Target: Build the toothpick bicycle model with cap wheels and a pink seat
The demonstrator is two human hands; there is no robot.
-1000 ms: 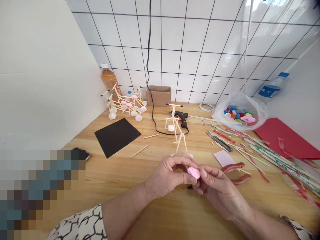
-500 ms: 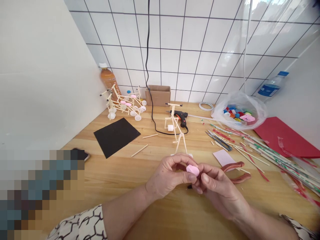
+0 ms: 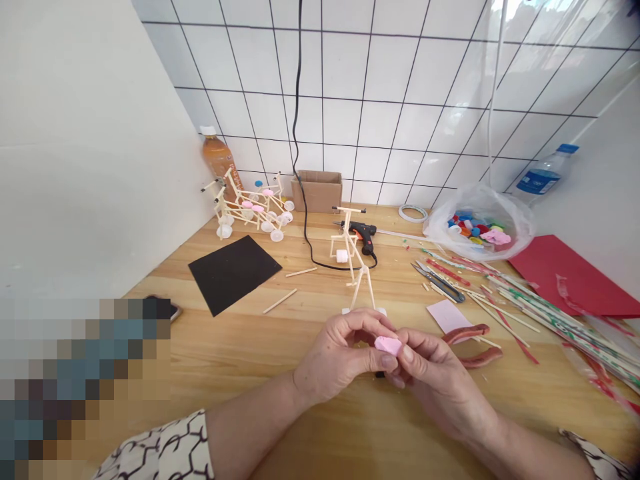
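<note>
My left hand (image 3: pixel 340 353) and my right hand (image 3: pixel 430 373) meet above the wooden table (image 3: pixel 240 353), and their fingertips pinch a soft pink piece (image 3: pixel 387 345) between them. Just beyond my fingers stands a model of glued wooden sticks (image 3: pixel 351 257), its foot almost behind my left hand. Red-handled pliers (image 3: pixel 473 347) lie close to the right of my right hand. A small dark object (image 3: pixel 380 375) shows under my fingers, too hidden to name.
A hot glue gun (image 3: pixel 363 233) lies behind the model. Several stick models with wheels (image 3: pixel 250 207) stand back left. To the right are scissors (image 3: pixel 437 282), scattered striped straws (image 3: pixel 550 327), and a plastic bag of bottle caps (image 3: pixel 477 223). A black sheet (image 3: pixel 233 273) lies left.
The pink piece has dropped slightly and sits flatter between my fingertips. My hands have shifted only a little, still pinching it.
</note>
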